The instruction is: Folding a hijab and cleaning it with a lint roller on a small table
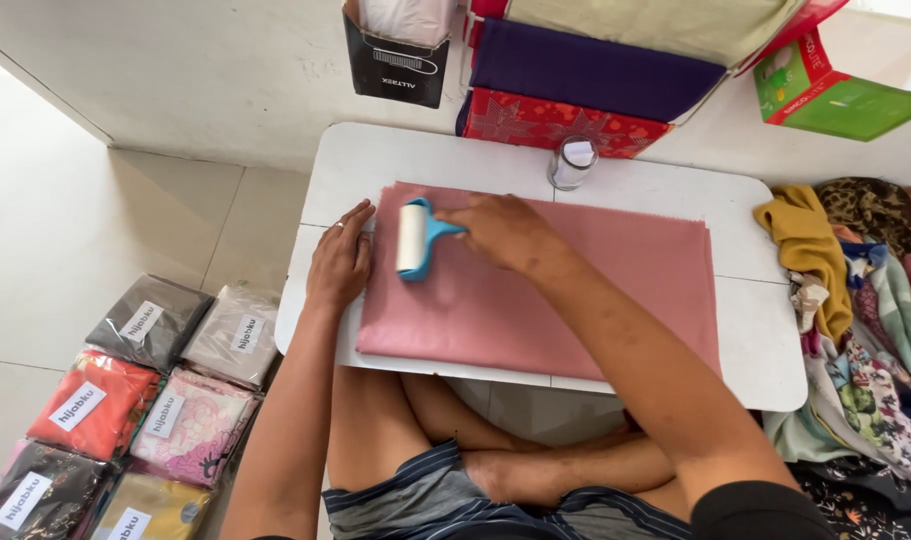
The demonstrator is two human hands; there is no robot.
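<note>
We're mid lint-rolling here, looks like: our right hand [501, 230] is closed around the blue handle of the lint roller [416, 238], and the white roll sits on the pink folded cloth [556, 300] just to the left of that hand, near the cloth's left end. Our left hand [341, 262] lies flat and open, holding nothing, pressing down the cloth's left edge right beside the roller on the white table [756, 350]. Next stroke probably wants steady pressure and the cloth kept pinned, so it doesn't bunch up.
</note>
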